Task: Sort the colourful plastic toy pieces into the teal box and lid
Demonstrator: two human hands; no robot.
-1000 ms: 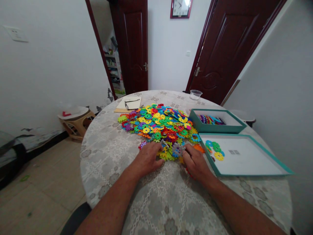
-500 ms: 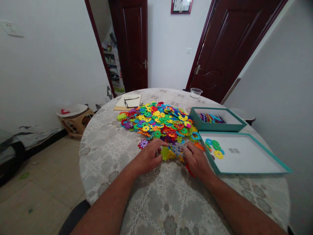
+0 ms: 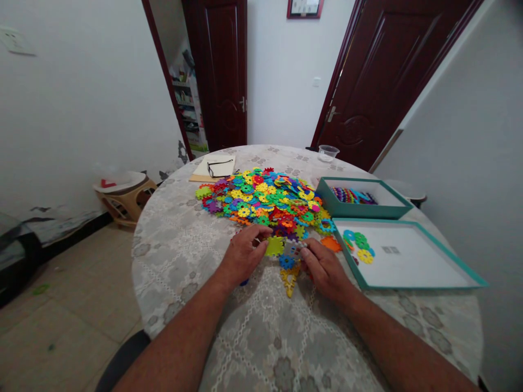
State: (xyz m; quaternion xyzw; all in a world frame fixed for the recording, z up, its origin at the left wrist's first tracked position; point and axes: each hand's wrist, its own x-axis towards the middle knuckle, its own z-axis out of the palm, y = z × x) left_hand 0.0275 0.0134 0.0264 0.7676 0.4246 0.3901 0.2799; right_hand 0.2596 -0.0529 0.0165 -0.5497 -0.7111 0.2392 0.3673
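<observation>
While a multicoloured heap of toothed plastic pieces (image 3: 261, 198) lies loose on the round, lace-patterned worktop (image 3: 261, 337), only a few round coloured discs (image 3: 361, 240) sit in the shallow teal-rimmed white tray (image 3: 429, 267); judged early, most pieces left. Right hand (image 3: 326, 270) low, forearm angled inward, fingers pinching a grey toothed plastic plate (image 3: 292, 248) before the heap. Left hand (image 3: 243, 255) opposite, fingers curled beside a lime-green toothed piece (image 3: 275, 246); cannot tell whether gripped.
</observation>
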